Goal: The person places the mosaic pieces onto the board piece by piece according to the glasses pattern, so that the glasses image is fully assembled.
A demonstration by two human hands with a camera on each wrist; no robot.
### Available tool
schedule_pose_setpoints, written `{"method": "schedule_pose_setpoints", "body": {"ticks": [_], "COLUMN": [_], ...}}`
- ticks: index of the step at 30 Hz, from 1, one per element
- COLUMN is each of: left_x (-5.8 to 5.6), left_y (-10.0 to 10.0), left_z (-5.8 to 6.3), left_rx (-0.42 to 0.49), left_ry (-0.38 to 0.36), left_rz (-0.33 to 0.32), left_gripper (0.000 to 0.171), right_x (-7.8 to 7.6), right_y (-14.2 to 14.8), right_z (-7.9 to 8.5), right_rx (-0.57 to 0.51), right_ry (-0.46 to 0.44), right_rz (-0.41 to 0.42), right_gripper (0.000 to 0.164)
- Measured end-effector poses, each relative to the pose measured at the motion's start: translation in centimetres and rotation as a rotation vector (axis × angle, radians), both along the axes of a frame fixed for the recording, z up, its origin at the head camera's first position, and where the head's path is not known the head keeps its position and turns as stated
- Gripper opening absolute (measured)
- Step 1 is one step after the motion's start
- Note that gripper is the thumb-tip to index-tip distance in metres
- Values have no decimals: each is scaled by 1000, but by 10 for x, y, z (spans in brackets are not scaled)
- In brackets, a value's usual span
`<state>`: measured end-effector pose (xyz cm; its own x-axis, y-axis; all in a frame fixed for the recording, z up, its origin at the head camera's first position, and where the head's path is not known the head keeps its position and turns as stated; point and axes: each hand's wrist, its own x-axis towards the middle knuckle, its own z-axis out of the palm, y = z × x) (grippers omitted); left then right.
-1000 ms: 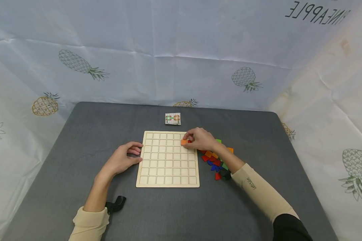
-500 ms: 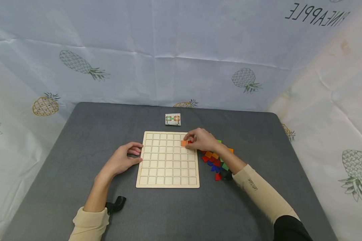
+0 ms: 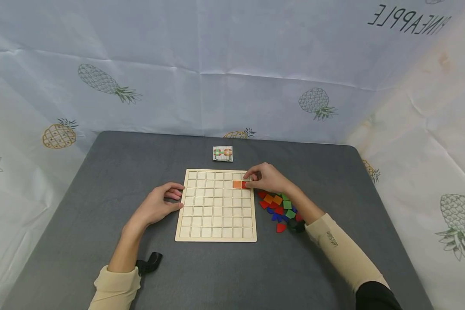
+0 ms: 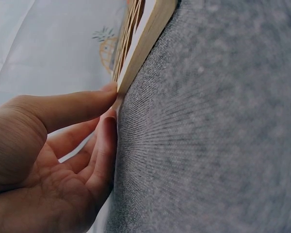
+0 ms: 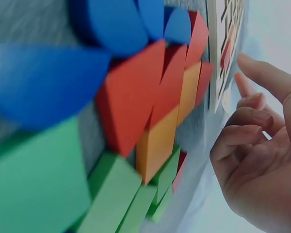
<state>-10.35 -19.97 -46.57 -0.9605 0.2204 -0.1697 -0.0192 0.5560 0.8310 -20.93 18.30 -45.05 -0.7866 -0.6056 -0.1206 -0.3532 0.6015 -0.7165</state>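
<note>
A pale wooden grid board (image 3: 215, 211) lies on the grey table. My left hand (image 3: 159, 204) rests at its left edge, thumb and fingertips touching the rim some way apart; the left wrist view shows the thumb (image 4: 77, 108) against the side of the wooden edge (image 4: 145, 43). An orange square tile (image 3: 237, 184) sits in a cell near the board's upper right, with a red tile (image 3: 244, 184) beside it, partly covered by my right hand (image 3: 269, 178). That hand hovers over the red tile, thumb and forefinger spread with nothing between them.
Right of the board lies a loose pile of red, orange, green and blue tiles, among them a green tile (image 3: 290, 214) and a red tile (image 3: 280, 227). A small patterned card (image 3: 222, 153) lies beyond the board. A pineapple-print curtain (image 3: 217, 103) hangs behind the table.
My right hand has shifted slightly right, off the orange tile, leaving it in its cell and showing more of the red tile. My left hand stays at the board's edge.
</note>
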Motion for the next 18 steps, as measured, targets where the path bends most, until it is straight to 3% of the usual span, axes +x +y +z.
{"method": "schedule_pose_setpoints", "body": {"ticks": [8,18], "left_x": [0,-1], "left_y": [0,1], "left_z": [-1,0], "left_rx": [-3,-4], "left_ry": [-4,5], "left_rz": [7,11], "left_gripper": [50,49], "right_x": [-1,-2], "right_y": [21,42], "right_z": [2,2], "right_rx": [-6,46], "right_ry": [-28,-193], "right_rz": [15,66], "right_gripper": [19,25]}}
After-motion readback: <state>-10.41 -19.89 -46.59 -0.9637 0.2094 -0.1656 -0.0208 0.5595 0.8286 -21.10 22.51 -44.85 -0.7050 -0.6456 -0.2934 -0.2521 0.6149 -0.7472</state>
